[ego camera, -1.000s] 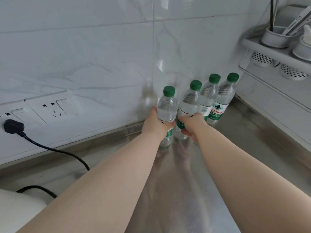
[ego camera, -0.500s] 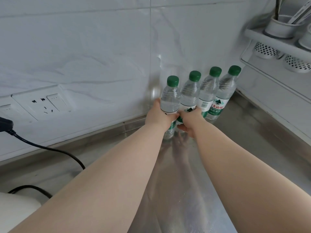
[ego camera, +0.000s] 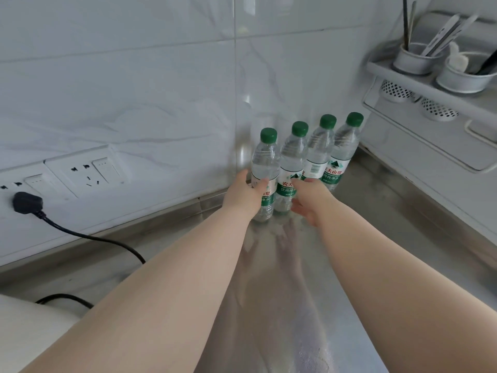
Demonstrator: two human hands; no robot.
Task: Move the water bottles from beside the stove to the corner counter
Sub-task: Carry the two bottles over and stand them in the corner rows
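Note:
Several clear water bottles with green caps and green labels stand upright in a tight row in the corner of the steel counter [ego camera: 382, 238], against the tiled wall. My left hand [ego camera: 242, 195] is wrapped around the lower body of the leftmost bottle [ego camera: 265, 160], which rests on the counter. My right hand [ego camera: 312, 197] is just in front of the second bottle [ego camera: 293, 160], with its fingers spread and loose and only the thumb near the label. The third bottle [ego camera: 320, 149] and the fourth bottle [ego camera: 345, 144] stand untouched to the right.
A wall socket panel [ego camera: 86, 170] holds a black plug [ego camera: 27, 203], whose cable [ego camera: 94, 238] trails across the counter to a white appliance [ego camera: 27, 332] at the lower left. A white utensil rack [ego camera: 430, 87] with cups hangs on the right wall above the counter.
Both hands carried their bottles right up against the two in the corner and set them down. My right hand has let go of its bottle; the left still wraps its own.

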